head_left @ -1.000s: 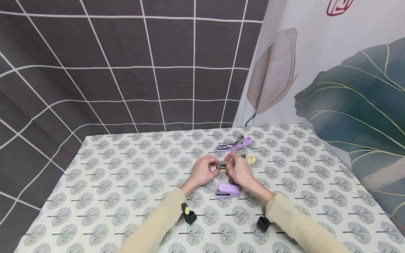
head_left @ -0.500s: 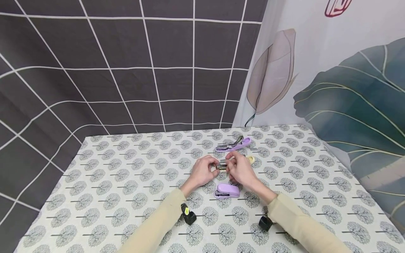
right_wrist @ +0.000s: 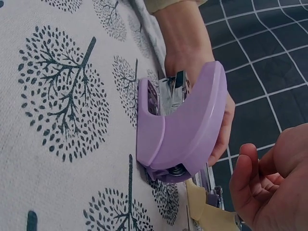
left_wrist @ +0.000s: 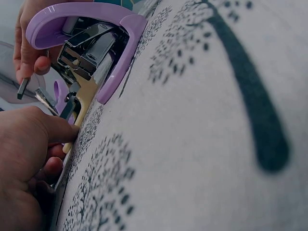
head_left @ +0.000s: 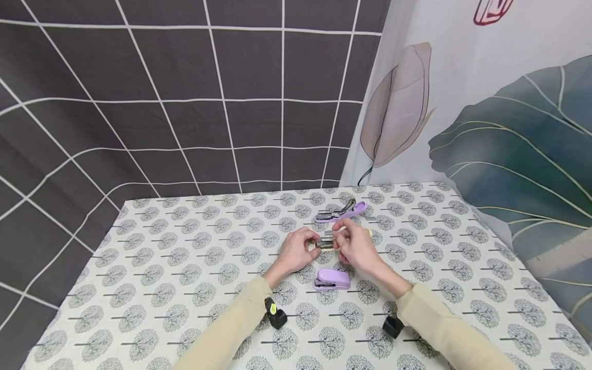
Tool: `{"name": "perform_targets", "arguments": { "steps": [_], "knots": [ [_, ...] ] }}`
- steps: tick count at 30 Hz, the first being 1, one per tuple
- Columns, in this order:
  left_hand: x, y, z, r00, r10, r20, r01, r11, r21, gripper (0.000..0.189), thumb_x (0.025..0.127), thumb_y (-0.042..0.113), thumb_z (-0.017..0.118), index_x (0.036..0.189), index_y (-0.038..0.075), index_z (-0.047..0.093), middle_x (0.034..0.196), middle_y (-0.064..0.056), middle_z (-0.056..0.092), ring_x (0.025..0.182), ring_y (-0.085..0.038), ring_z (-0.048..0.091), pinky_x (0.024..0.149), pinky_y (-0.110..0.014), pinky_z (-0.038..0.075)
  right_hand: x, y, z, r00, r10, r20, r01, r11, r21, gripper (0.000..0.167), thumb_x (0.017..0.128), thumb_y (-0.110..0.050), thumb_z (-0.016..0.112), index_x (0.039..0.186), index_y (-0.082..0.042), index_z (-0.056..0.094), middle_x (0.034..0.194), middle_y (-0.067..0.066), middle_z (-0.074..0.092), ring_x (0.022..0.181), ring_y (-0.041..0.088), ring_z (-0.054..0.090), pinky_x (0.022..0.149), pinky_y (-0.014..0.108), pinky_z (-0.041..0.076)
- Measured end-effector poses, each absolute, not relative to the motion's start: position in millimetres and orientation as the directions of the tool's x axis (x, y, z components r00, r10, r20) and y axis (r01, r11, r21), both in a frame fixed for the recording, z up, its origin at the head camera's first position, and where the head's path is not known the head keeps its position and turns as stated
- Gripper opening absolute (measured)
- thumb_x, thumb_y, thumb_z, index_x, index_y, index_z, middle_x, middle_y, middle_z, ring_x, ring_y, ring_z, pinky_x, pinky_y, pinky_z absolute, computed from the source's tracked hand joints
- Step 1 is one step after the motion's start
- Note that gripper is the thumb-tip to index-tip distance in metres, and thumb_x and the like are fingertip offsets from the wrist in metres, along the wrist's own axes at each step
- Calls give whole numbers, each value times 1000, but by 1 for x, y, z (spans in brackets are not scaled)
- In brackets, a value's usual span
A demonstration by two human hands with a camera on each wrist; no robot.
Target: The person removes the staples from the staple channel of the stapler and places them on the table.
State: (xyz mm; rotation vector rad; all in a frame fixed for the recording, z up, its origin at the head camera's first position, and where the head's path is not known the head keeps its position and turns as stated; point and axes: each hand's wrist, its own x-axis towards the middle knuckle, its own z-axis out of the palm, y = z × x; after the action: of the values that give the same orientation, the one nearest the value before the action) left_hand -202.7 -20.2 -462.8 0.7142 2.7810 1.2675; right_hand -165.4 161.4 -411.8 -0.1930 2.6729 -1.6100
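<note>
My left hand (head_left: 296,251) pinches the front end of a yellow stapler (left_wrist: 86,94), which lies opened up on the patterned cloth with its metal magazine exposed. Just above that magazine, my right hand (head_left: 356,249) pinches a short grey staple strip (left_wrist: 23,88) between thumb and fingers. The right hand covers much of the stapler's yellow rear in the head view; a yellow part (right_wrist: 211,215) shows in the right wrist view. A closed purple stapler (head_left: 333,278) sits on the near side of both hands, touched by neither.
Beyond the hands, another purple stapler (head_left: 342,211) lies opened with its metal arm raised. A small grey strip (head_left: 370,218) rests on the cloth beside it. The tree-patterned tablecloth (head_left: 194,272) reaches back to a dark gridded curtain (head_left: 185,123).
My right hand has shifted slightly to the right and up, uncovering more of the metal magazine and hiding more of the yellow rear. The left hand has stayed put.
</note>
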Motion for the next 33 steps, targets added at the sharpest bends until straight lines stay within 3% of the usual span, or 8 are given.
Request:
{"name": "perform_targets", "arguments": {
  "steps": [6, 11, 17, 23, 33],
  "knots": [
    [-203, -20, -463, -896, 405, 182, 404, 571, 715, 25, 79, 8, 81, 102, 11, 73, 90, 5, 63, 66, -6, 49, 61, -23, 43, -166, 164, -408, -990, -126, 59, -110, 455, -884, 13, 98, 5, 52, 112, 5, 54, 76, 19, 63, 49, 27, 58, 39, 30, 47],
    [-203, -20, -462, -899, 402, 171, 394, 576, 716, 24, 79, 8, 81, 101, 11, 73, 90, 6, 62, 67, -6, 49, 61, -23, 43, -166, 167, -404, -987, -134, 86, -137, 441, -887, 14, 98, 6, 53, 112, 5, 54, 76, 21, 63, 49, 30, 58, 39, 34, 48],
    [-202, -20, -461, -899, 403, 170, 394, 578, 715, 24, 79, 7, 81, 101, 11, 73, 89, 6, 62, 67, -6, 49, 62, -23, 43, -165, 169, -400, -986, -127, 106, -154, 463, -873, 16, 97, 7, 55, 113, 5, 55, 76, 21, 64, 51, 25, 59, 41, 33, 50],
    [-202, -20, -460, -897, 405, 175, 399, 577, 712, 24, 79, 8, 81, 102, 11, 73, 90, 6, 63, 68, -6, 49, 63, -23, 43, -164, 172, -397, -986, -120, 117, -160, 466, -870, 17, 97, 6, 54, 113, 4, 56, 76, 20, 65, 55, 34, 62, 43, 29, 50],
    [-201, -21, -460, -900, 406, 159, 386, 573, 723, 24, 80, 9, 80, 103, 11, 73, 91, 6, 63, 68, -7, 49, 62, -24, 43, -164, 179, -395, -989, -114, 96, -134, 411, -902, 17, 99, 5, 52, 116, 6, 54, 79, 25, 64, 51, 30, 60, 43, 37, 52]
  ]
}}
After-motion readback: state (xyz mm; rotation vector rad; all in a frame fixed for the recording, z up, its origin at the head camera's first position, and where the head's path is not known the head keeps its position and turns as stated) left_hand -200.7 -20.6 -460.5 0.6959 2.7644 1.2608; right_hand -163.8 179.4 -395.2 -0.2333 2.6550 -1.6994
